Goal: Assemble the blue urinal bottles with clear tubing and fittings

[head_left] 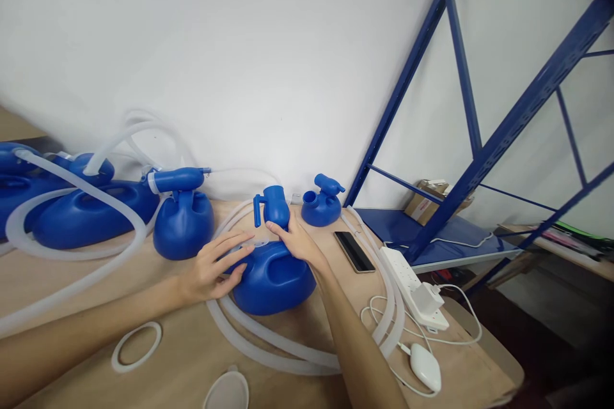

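Observation:
A blue plastic urinal bottle [275,284] with a moulded handle opening lies on the table in front of me. My left hand [220,265] grips its left end, thumb and fingers around the neck area. Beside those fingertips shows a clear plastic piece [260,243]. My right hand [298,241] is closed around the lower part of a blue cup-shaped head [275,203], which stands tilted just behind the bottle; its thumb is in front and its other fingers are mostly hidden. Whether the head is joined to the bottle cannot be seen.
More blue urinal bottles [183,227] with pale hoses [139,217] stand left; a smaller blue one [321,208] sits behind right. A coiled hose [288,364], phone [354,251], power strip [412,287], white charging case [425,367], white ring [137,346] and round lid [228,391] surround the work.

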`<state>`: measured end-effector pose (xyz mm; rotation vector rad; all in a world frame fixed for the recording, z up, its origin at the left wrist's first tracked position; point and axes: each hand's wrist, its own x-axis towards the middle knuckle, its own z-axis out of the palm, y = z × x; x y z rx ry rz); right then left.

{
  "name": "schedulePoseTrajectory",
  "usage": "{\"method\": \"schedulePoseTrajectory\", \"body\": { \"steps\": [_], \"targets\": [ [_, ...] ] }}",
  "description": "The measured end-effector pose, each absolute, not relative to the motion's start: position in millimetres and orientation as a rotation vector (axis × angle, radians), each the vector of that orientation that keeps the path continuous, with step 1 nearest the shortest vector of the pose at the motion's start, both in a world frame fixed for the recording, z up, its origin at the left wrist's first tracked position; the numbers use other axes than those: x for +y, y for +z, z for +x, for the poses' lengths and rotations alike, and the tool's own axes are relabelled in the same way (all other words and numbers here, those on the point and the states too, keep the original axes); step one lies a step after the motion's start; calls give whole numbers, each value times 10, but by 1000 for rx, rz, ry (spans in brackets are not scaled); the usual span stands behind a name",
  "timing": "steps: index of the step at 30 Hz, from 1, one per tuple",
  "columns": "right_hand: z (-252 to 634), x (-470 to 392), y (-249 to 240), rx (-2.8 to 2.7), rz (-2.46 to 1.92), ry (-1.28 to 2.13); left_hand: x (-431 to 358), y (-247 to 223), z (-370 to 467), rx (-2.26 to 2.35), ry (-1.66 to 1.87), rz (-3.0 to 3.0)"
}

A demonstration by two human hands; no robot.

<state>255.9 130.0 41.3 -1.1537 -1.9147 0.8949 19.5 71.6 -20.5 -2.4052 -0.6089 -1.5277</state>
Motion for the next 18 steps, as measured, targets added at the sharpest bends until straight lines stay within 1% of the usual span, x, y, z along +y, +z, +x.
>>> {"method": "schedulePoseTrajectory", "body": {
  "steps": [4, 9, 14, 18],
  "targets": [
    [2555, 1290, 419, -1910, -1189, 897, 650, -211, 289, -779, -1658, -2331],
    [2553, 1318, 372, -1859, -1148, 866, 526, -99, 362, -1066, -1813, -2313],
    [2555, 1357, 348, -1834, -1178, 868, 418, 9, 523, -1519, -2042, -2148],
    [2568, 1348, 365, -1827, -1151, 884, 493, 170, 506, -1850, -2254, -1937]
  ]
}}
